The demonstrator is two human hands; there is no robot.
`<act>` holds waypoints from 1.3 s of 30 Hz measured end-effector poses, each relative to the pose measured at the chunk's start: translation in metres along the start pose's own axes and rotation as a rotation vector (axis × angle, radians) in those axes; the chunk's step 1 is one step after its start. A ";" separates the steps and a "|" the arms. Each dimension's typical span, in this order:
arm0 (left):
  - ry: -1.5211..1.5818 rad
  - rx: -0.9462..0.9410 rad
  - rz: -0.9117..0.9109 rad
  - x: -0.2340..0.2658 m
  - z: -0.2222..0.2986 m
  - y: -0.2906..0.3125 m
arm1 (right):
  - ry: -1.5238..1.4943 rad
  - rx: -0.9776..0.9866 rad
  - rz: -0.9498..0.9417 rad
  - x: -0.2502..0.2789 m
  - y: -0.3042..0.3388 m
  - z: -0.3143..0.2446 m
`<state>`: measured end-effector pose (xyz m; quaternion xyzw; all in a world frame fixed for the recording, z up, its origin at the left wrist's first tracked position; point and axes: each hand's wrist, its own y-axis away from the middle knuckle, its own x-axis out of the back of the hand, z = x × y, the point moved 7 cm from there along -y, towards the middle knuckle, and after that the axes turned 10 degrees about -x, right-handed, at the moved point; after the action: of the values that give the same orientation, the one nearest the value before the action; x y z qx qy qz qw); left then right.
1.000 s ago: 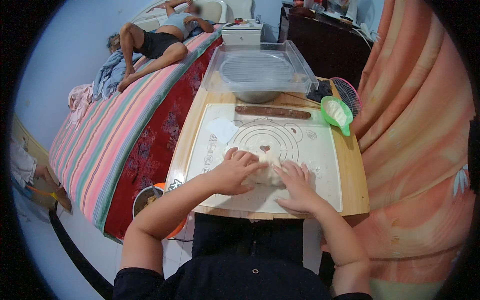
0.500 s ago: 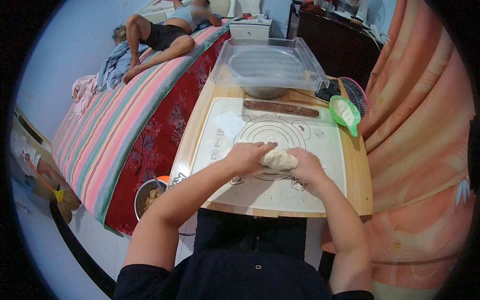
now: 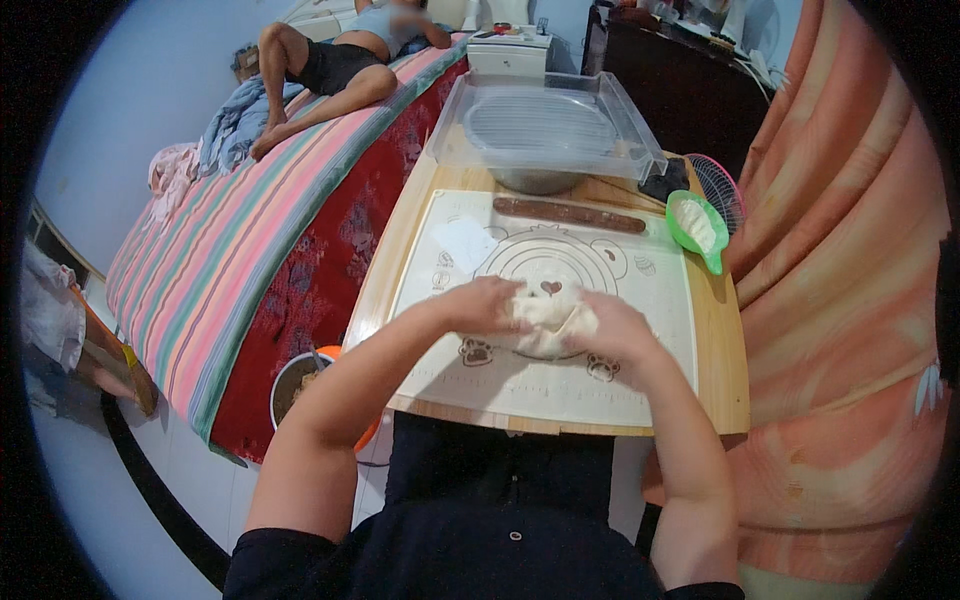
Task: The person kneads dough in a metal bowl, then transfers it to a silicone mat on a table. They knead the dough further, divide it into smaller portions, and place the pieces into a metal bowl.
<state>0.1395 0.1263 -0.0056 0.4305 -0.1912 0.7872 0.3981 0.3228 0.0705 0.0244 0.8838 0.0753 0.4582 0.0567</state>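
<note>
A pale lump of dough (image 3: 548, 322) lies on the printed white mat (image 3: 450, 385), its top creased and folded. My left hand (image 3: 488, 303) grips its left side, with the fingers curled over the edge. On the opposite side my right hand (image 3: 612, 325) is closed round the dough, slightly blurred. Beyond both hands, a brown rolling pin (image 3: 570, 214) rests across the mat's far edge. A white sheet (image 3: 462, 242) lies on the mat's far left. To the right, a green scoop-shaped bowl (image 3: 697, 225) holds white flour.
A clear plastic bin (image 3: 645, 165) sits over a metal bowl (image 3: 535, 181) at the table's far end. A bowl of filling (image 3: 280, 400) stands low at the left. Beyond is a striped bed (image 3: 190, 310) with a person lying on it; another person's leg (image 3: 100, 375) shows far left. A curtain (image 3: 830, 300) hangs right.
The dough has gone from a compact, rolled lump to a wider, creased one between my hands. My hands are slightly farther apart. At far left, the other person has moved further into view.
</note>
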 end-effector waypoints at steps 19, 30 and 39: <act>-0.482 -0.435 0.298 0.017 0.066 0.028 | 0.257 0.225 0.363 0.005 0.033 -0.031; -0.592 -0.060 -0.070 0.044 -0.085 -0.036 | 0.283 0.231 0.134 -0.017 0.005 -0.053; -0.589 0.313 -0.392 0.063 -0.113 -0.031 | 0.274 0.241 0.160 -0.020 0.008 -0.044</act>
<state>0.0851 0.2473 -0.0179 0.7222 -0.0888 0.5583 0.3986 0.2764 0.0605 0.0349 0.8169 0.0663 0.5648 -0.0968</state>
